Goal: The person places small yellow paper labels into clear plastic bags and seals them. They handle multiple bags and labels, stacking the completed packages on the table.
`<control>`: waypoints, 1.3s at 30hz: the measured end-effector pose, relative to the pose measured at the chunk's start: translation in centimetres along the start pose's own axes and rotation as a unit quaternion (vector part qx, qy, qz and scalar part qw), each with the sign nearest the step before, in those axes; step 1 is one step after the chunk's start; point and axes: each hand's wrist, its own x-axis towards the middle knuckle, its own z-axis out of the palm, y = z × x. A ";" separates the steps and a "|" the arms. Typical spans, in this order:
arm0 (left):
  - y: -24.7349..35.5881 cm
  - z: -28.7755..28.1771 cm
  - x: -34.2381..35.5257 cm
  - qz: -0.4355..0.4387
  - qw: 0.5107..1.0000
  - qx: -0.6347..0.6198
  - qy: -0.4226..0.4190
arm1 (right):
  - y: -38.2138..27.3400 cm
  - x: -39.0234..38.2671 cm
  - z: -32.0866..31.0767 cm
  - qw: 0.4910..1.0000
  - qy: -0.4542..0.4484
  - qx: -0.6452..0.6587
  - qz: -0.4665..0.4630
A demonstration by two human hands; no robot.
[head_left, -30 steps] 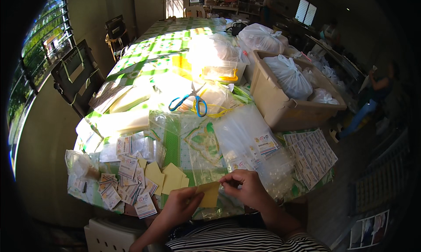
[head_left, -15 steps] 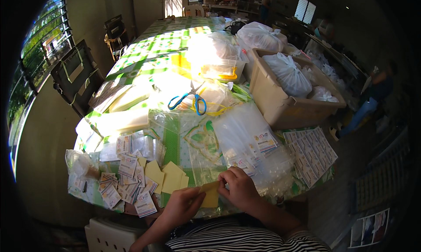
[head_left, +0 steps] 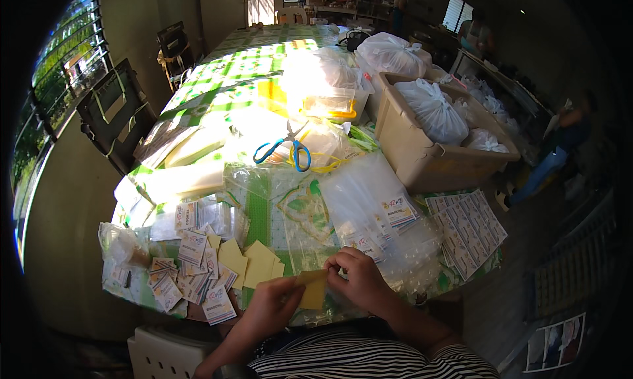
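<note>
At the table's front edge, my left hand (head_left: pixel 275 303) is closed on a yellow card (head_left: pixel 311 290). My right hand (head_left: pixel 356 280) pinches the card's upper right corner. Clear plastic (head_left: pixel 308 244) lies just beyond my hands. To their left are loose yellow cards (head_left: pixel 262 263) and printed labels (head_left: pixel 215 304), with small clear bags (head_left: pixel 221 217) behind them. A stack of plastic sleeves with labels (head_left: pixel 359 188) lies right of centre, beside printed label sheets (head_left: pixel 465 230). Scissors with blue handles (head_left: pixel 297 155) lie farther back among packets.
A beige tub (head_left: pixel 438 168) holds white bags at the table's right. Plastic containers (head_left: pixel 330 108) stand mid-table. Chairs (head_left: pixel 109 122) line the left, below a louvred window (head_left: pixel 62 62). A person (head_left: pixel 554 148) stands right; others (head_left: pixel 478 36) are at the back.
Both hands have shifted very slightly up with the card, my right fingers still at its corner. A person at the back right has become more upright.
</note>
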 end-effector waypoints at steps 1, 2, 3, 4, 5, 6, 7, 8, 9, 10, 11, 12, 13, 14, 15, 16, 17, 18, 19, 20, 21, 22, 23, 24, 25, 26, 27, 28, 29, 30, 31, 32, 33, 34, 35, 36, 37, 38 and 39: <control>-0.1 -0.1 0.0 -0.013 1.000 -0.010 -0.002 | 0.1 0.1 -0.4 1.000 -0.014 0.024 0.007; -0.3 -0.2 0.0 -0.009 1.000 -0.013 0.001 | 0.1 0.1 -0.8 0.998 -0.028 0.047 0.019; -0.4 -0.4 0.0 -0.012 1.000 -0.013 -0.001 | 0.1 0.1 -1.2 0.996 -0.043 0.071 0.030; -0.5 -0.5 0.0 -0.019 1.000 -0.013 -0.003 | 0.2 0.2 -1.3 0.998 -0.029 0.064 0.002; -0.7 -0.6 0.0 -0.011 1.000 -0.019 -0.012 | 0.2 0.2 -1.4 0.998 -0.015 0.057 -0.026; -0.8 -0.7 0.1 -0.006 1.000 -0.024 -0.020 | 0.2 0.2 -1.5 0.997 0.000 0.050 -0.054; -0.9 -0.8 0.1 -0.002 0.999 -0.028 -0.028 | 0.2 0.2 -1.6 0.998 -0.003 0.050 -0.050; -1.0 -0.8 0.2 -0.004 0.999 -0.036 -0.034 | 0.2 0.2 -1.6 0.998 -0.005 0.050 -0.046; -1.0 -0.8 0.2 -0.006 0.998 -0.045 -0.040 | 0.2 0.2 -1.6 0.998 -0.008 0.050 -0.043; -1.0 -0.8 0.2 -0.009 0.998 -0.053 -0.045 | 0.2 0.1 -1.7 0.998 -0.013 0.052 -0.034; -1.0 -0.8 0.2 -0.007 0.997 -0.052 -0.047 | 0.2 0.1 -1.7 0.998 -0.018 0.054 -0.025; -1.0 -0.9 0.3 -0.004 0.997 -0.052 -0.049 | 0.2 0.0 -1.7 0.998 -0.022 0.059 -0.016; -1.0 -0.9 0.3 -0.008 0.997 -0.053 -0.051 | 0.3 0.0 -1.8 0.998 -0.024 0.054 -0.014; -1.0 -0.9 0.3 -0.002 0.997 -0.053 -0.049 | 0.3 0.0 -1.8 0.998 -0.025 0.052 -0.012; -1.0 -0.9 0.3 -0.002 0.997 -0.055 -0.048 | 0.3 0.0 -1.8 0.998 -0.025 0.054 -0.013; -1.0 -0.9 0.3 -0.005 0.997 -0.060 -0.050 | 0.3 0.0 -1.7 0.998 -0.023 0.052 -0.012; -1.0 -0.9 0.3 -0.001 0.997 -0.053 -0.050 | 0.4 0.0 -1.7 0.998 -0.020 0.054 -0.015; -1.0 -1.0 0.3 0.000 0.997 -0.049 -0.053 | 0.4 0.0 -1.7 0.998 -0.017 0.056 -0.018; -1.0 -1.0 0.3 0.000 0.997 -0.047 -0.054 | 0.4 0.0 -1.7 0.998 -0.024 0.058 -0.012; -1.0 -1.0 0.3 0.001 0.997 -0.047 -0.055 | 0.5 0.0 -1.7 0.998 -0.030 0.061 -0.006; -1.1 -1.0 0.4 0.002 0.997 -0.048 -0.054 | 0.5 0.0 -1.7 0.997 -0.036 0.064 -0.001; -1.1 -0.9 0.4 0.002 0.997 -0.050 -0.053 | 0.5 0.0 -1.8 0.997 -0.039 0.067 0.004; -1.2 -0.9 0.4 0.000 0.997 -0.050 -0.054 | 0.5 0.0 -1.8 0.997 -0.041 0.070 0.008; -1.2 -0.9 0.4 -0.003 0.997 -0.050 -0.054 | 0.6 -0.1 -1.8 0.996 -0.043 0.075 0.012; -1.3 -0.9 0.3 -0.006 0.997 -0.050 -0.055 | 0.6 -0.1 -1.8 0.996 -0.044 0.073 0.015; -1.3 -0.9 0.3 -0.003 0.997 -0.049 -0.053 | 0.6 -0.1 -1.8 0.996 -0.045 0.074 0.017; -1.4 -0.9 0.3 0.001 0.998 -0.048 -0.051 | 0.6 -0.1 -1.8 0.996 -0.046 0.077 0.017; -1.4 -0.9 0.3 0.005 0.998 -0.046 -0.049 | 0.6 -0.1 -1.8 0.996 -0.046 0.076 0.016; -1.4 -0.9 0.3 0.001 0.997 -0.050 -0.051 | 0.6 -0.1 -1.8 0.996 -0.045 0.077 0.013; -1.5 -0.9 0.3 -0.003 0.997 -0.053 -0.053 | 0.6 -0.1 -1.7 0.996 -0.045 0.079 0.011; -1.5 -0.9 0.3 -0.007 0.997 -0.056 -0.055 | 0.6 -0.1 -1.7 0.996 -0.046 0.078 0.011; -1.6 -1.0 0.3 -0.008 0.997 -0.057 -0.055 | 0.6 -0.1 -1.6 0.996 -0.046 0.078 0.012; -1.6 -1.0 0.3 -0.009 0.997 -0.059 -0.054 | 0.6 0.0 -1.6 0.996 -0.047 0.077 0.013; -1.7 -1.0 0.3 -0.010 0.997 -0.060 -0.054 | 0.6 0.0 -1.5 0.996 -0.046 0.076 0.011; -1.7 -1.0 0.4 -0.010 0.997 -0.060 -0.053 | 0.6 0.0 -1.5 0.996 -0.045 0.074 0.010; -1.7 -1.0 0.4 -0.010 0.997 -0.060 -0.053 | 0.5 0.0 -1.5 0.996 -0.045 0.076 0.007; -1.8 -1.0 0.4 -0.014 0.997 -0.061 -0.051 | 0.5 0.0 -1.5 0.996 -0.044 0.072 0.006; -1.8 -1.0 0.4 -0.010 0.997 -0.065 -0.049 | 0.5 0.0 -1.5 0.996 -0.045 0.072 0.004; -1.8 -0.9 0.4 -0.009 0.996 -0.070 -0.046 | 0.5 0.0 -1.5 0.996 -0.046 0.074 0.002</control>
